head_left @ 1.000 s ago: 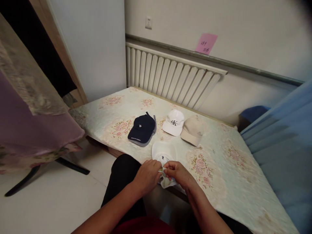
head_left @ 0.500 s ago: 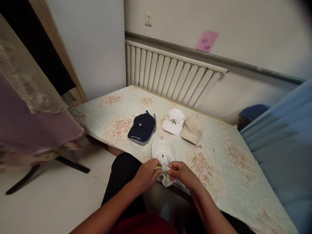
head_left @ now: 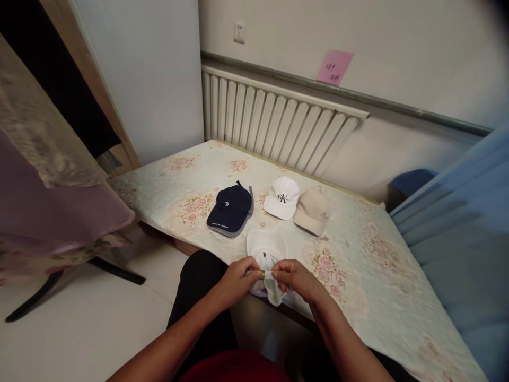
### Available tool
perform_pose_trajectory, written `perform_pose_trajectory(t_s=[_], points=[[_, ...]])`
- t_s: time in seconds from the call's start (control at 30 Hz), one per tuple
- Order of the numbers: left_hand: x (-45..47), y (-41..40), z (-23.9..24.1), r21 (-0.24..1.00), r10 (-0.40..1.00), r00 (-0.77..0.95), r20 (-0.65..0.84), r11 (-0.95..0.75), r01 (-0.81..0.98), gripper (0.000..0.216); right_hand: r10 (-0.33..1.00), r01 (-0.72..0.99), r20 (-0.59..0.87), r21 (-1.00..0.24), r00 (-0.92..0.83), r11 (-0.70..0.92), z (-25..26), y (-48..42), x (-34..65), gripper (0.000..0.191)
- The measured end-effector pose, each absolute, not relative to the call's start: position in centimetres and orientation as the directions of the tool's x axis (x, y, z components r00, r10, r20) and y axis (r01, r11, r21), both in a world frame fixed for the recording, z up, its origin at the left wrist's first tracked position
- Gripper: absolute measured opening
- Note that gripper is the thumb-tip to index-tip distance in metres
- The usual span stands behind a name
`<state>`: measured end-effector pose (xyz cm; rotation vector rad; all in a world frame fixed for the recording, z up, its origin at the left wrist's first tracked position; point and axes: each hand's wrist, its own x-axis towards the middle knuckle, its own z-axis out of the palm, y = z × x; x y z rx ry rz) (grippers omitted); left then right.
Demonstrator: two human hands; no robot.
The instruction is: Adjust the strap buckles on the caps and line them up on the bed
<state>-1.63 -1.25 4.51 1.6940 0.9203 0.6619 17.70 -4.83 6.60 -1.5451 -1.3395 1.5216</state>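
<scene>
A white cap lies at the near edge of the flowered bed cover. My left hand and my right hand meet over its rear strap. Both pinch the strap, with a small gold buckle between the fingertips. Behind it lie a navy cap, a white cap with a black logo and a beige cap in a row.
A white radiator runs along the wall behind the bed, with a pink note above it. A purple cloth hangs over a stand on the left. Blue fabric covers the right side.
Both hands have kept hold of the strap and shifted slightly up; the gold buckle has come into sight between the fingertips. The view has moved a little.
</scene>
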Motion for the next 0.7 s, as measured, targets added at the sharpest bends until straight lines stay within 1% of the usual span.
perform_pose_trajectory(t_s=[0.07, 0.13, 0.27, 0.3, 0.33, 0.4, 0.47, 0.57, 0.63, 0.7], points=[[-1.5, -1.0, 4.3, 0.959, 0.819, 0.571, -0.059, -0.113, 0.261, 0.017, 0.914, 0.253, -0.372, -0.911, -0.163, -0.326, 6.7, -4.8, 17.7, 0.015], [-1.5, -0.6, 4.2, 0.960, 0.808, 0.586, -0.069, -0.107, 0.261, 0.018, 0.913, 0.254, -0.371, -0.912, -0.168, -0.323, 6.8, -4.7, 17.8, 0.015], [-1.7, -0.1, 4.0, 0.934, 0.809, 0.586, 0.050, -0.246, 0.260, 0.016, 0.908, 0.260, -0.374, -0.911, -0.190, -0.321, 6.7, -4.6, 18.0, 0.015], [-1.7, 0.1, 3.9, 0.939, 0.795, 0.606, 0.043, -0.239, 0.246, 0.017, 0.906, 0.259, -0.376, -0.911, -0.195, -0.323, 6.7, -4.5, 18.0, 0.014], [-1.8, 0.2, 3.8, 0.954, 0.769, 0.639, 0.007, -0.196, 0.227, 0.018, 0.904, 0.256, -0.378, -0.911, -0.201, -0.324, 6.7, -4.4, 18.0, 0.014], [-1.8, 0.5, 3.6, 0.978, 0.694, 0.712, -0.108, -0.053, 0.200, 0.022, 0.902, 0.253, -0.379, -0.911, -0.209, -0.325, 6.6, -4.2, 18.2, 0.014], [-1.9, 0.9, 3.5, 0.979, 0.626, 0.757, -0.186, 0.055, 0.195, 0.024, 0.899, 0.248, -0.379, -0.913, -0.220, -0.325, 6.7, -4.1, 18.4, 0.013], [-2.0, 1.6, 3.8, 0.979, 0.588, 0.783, -0.202, 0.088, 0.186, 0.021, 0.893, 0.190, -0.361, -0.929, -0.268, -0.318, 6.9, -4.1, 19.1, 0.015], [-2.1, 2.0, 4.2, 0.979, 0.574, 0.794, -0.202, 0.105, 0.173, 0.021, 0.890, 0.144, -0.335, -0.941, -0.310, -0.305, 7.2, -4.3, 19.6, 0.022], [-2.3, 2.4, 4.6, 0.981, 0.572, 0.797, -0.195, 0.132, 0.146, 0.022, 0.890, 0.144, -0.316, -0.948, -0.329, -0.283, 7.6, -4.6, 20.0, 0.026]])
